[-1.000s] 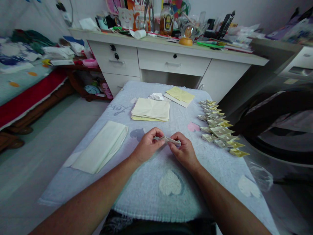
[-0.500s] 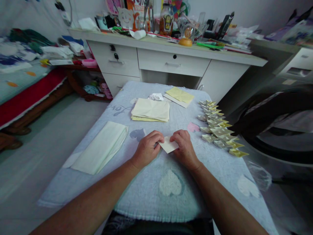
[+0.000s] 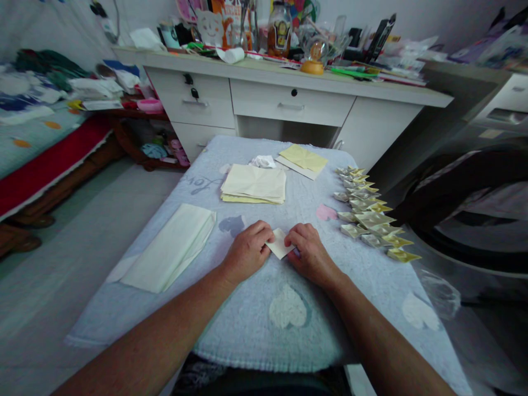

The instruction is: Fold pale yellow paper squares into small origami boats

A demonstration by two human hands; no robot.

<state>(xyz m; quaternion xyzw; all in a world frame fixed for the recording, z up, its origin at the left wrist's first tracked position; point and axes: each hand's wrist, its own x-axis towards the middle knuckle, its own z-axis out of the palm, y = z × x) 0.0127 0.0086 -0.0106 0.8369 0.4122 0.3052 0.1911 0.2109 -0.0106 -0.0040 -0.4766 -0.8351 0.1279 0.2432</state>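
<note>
A small folded piece of cream paper (image 3: pixel 280 245) lies between my hands, low over the cloth-covered table, with one corner pointing toward me. My left hand (image 3: pixel 251 246) is closed, pinching its left corner between thumb and fingers. At the opposite side my right hand (image 3: pixel 308 250) grips the paper the same way. Beyond them rests a stack of cream and yellow paper sheets (image 3: pixel 253 182). Off to the right stand rows of small folded paper boats (image 3: pixel 371 220), some yellowish and some grey-white.
A long folded pale sheet (image 3: pixel 171 247) lies on the left of the table (image 3: pixel 247 330). Yellow and white paper (image 3: pixel 303 159) and a crumpled white tissue (image 3: pixel 263 161) are at the back. A cluttered desk (image 3: pixel 292 82) stands behind, a washing machine (image 3: pixel 507 115) at right.
The folded paper has shifted slightly left and now shows a more even diamond shape. My right hand has moved a little left with it; both hands keep their hold.
</note>
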